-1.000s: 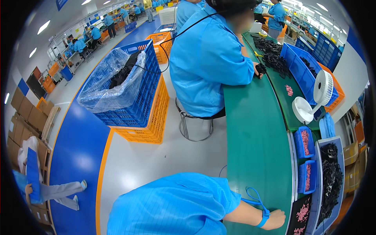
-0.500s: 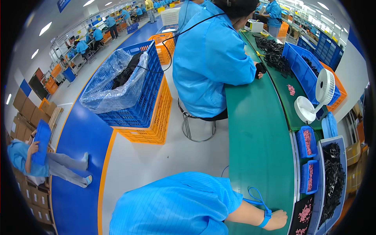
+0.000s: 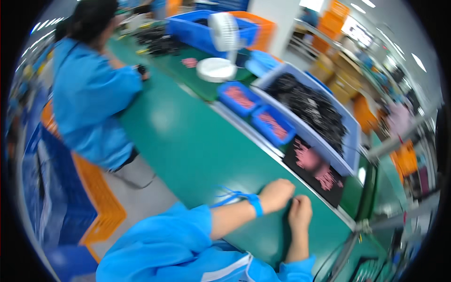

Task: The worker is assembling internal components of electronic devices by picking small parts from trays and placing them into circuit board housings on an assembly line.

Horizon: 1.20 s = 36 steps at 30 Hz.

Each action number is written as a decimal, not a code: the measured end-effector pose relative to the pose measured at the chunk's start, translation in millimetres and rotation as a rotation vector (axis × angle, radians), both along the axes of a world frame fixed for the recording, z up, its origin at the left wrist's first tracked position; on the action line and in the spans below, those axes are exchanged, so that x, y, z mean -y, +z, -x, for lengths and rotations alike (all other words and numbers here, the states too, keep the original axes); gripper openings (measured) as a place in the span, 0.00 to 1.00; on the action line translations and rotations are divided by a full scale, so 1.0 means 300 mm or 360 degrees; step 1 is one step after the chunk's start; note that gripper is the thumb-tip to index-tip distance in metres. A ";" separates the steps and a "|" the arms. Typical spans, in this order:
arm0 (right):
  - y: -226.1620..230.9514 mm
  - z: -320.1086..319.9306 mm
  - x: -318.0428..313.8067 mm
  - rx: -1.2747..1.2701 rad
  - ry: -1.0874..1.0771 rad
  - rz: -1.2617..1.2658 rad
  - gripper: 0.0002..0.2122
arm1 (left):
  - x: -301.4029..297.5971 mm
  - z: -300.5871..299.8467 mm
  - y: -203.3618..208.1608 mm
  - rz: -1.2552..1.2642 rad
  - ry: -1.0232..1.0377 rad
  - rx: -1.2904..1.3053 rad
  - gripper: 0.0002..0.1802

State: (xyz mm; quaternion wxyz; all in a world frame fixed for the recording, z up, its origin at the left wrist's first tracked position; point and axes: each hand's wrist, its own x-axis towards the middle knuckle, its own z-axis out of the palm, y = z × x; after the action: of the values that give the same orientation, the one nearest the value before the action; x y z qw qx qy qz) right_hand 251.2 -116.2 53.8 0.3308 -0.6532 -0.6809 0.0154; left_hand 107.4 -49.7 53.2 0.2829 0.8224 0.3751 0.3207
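Observation:
My left hand (image 3: 277, 193), with a blue wrist strap (image 3: 256, 205) on its wrist, is closed over the green work surface (image 3: 188, 145). Close beside it, on the right, my right hand (image 3: 299, 210) is curled too, its fingers bent inward. Anything between the fingers of either hand is hidden and smeared by motion. Just beyond both hands lies a black mat (image 3: 336, 199) with small pink pieces (image 3: 310, 158) scattered on it. Two small blue bins (image 3: 255, 124) of similar pink pieces sit farther along the surface's edge.
A long pale-blue bin (image 3: 353, 141) full of black parts (image 3: 307, 108) stands behind the mat. A white fan (image 3: 217, 69) is farther off, near a blue crate (image 3: 188, 23). At the left sits a co-worker in a blue jacket (image 3: 89, 98). A metal frame (image 3: 376, 225) rises at right.
My view has swung to the right. My right hand now shows beside my left; before, only the left was visible. The left hand remains closed.

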 end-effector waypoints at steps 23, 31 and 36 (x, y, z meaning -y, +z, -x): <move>-0.095 -0.100 0.225 -0.0494 0.0307 -0.0142 0.12 | 0.205 -0.207 -0.167 -0.0246 0.0132 0.0377 0.15; -0.098 -0.115 0.198 -0.0499 0.0325 -0.0069 0.12 | 0.200 -0.212 -0.150 -0.0391 0.0189 0.0308 0.11; -0.090 -0.134 0.210 -0.0495 0.0306 -0.0057 0.12 | 0.199 -0.201 -0.152 -0.0406 0.0240 0.0360 0.11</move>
State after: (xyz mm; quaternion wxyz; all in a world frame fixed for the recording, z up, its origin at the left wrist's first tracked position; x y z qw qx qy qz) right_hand 291.4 -179.2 26.8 0.4409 -0.5688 -0.6809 0.1357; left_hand 167.8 -109.4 7.5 0.1917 0.7799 0.3577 0.4765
